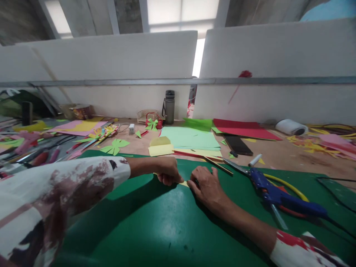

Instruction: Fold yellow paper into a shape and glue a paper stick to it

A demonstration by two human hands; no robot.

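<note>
My left hand (167,171) and my right hand (205,184) meet over the far part of a green cutting mat (155,226). Both are closed in a pinch on a small strip of yellow paper (184,183) held between them, just above the mat. Only a short bit of the strip shows between the fingers. Scissors (232,165) and a thin wooden stick (218,165) lie just beyond my right hand.
A blue glue gun (278,198) with a yellow cord lies on the mat at right. Behind are stacked light green and yellow sheets (189,139), red paper (241,128), a black phone (238,145), a grey bottle (169,106), a white roll (290,127), and paper scraps at left.
</note>
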